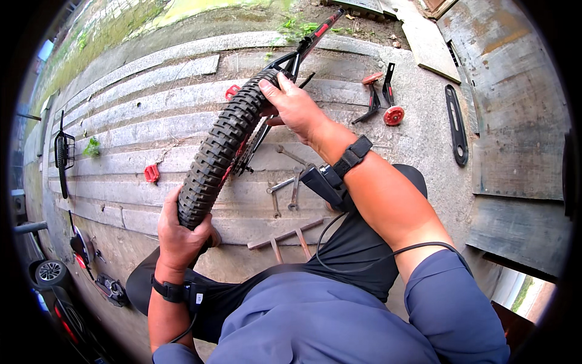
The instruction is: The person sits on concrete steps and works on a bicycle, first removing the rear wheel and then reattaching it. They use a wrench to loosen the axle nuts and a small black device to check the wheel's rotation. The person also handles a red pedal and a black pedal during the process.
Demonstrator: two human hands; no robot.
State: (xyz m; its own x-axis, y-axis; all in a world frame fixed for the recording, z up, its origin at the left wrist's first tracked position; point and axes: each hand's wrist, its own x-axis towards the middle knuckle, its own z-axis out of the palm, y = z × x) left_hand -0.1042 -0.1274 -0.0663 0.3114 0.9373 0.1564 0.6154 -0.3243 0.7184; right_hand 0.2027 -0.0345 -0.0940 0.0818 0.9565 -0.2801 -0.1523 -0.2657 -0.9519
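Note:
A knobby black bicycle tire (221, 142) stands on edge, tilted, between my hands. Around its lower near end my left hand (182, 230) is closed, thumb on one side and fingers on the other. My right hand (295, 109) grips the upper far end, its thumb on the tread and its fingertips partly hidden behind the tire. Behind the wheel is a black and red bicycle frame (316, 35), mostly covered by the tire. Part of a sprocket (242, 164) shows beside the tread.
Several wrenches (295, 193) lie right of the wheel. Training wheels (393, 116) with black brackets and a black chain guard (459, 124) lie farther right. A red pedal (151, 174) rests on the slabs at left. Cables run from my wrist straps. A parked vehicle (63, 315) stands lower left.

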